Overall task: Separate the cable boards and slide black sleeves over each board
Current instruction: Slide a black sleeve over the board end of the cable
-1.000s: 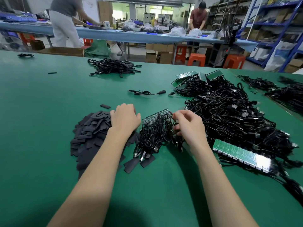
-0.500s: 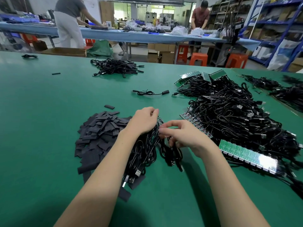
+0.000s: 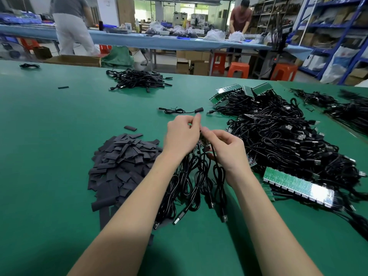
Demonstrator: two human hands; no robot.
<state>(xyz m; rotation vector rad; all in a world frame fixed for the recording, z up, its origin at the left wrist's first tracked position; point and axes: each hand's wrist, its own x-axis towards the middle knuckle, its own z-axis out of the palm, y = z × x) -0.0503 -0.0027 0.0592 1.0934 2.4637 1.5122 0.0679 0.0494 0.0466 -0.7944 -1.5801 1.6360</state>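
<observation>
Both my left hand (image 3: 182, 136) and right hand (image 3: 227, 150) pinch the cable boards (image 3: 200, 143), raised above the green table (image 3: 49, 126), cables dangling; black sleeves (image 3: 123, 160) heaped left of them, blue workbench (image 3: 159, 41) beyond.

There is just one camera, worn on the person's head. It looks forward and down, close over the green table (image 3: 49, 156). Both arms reach in from the near edge. The wide view also takes in the far blue table (image 3: 159, 43) and the shelves (image 3: 338, 26) at far right.
</observation>
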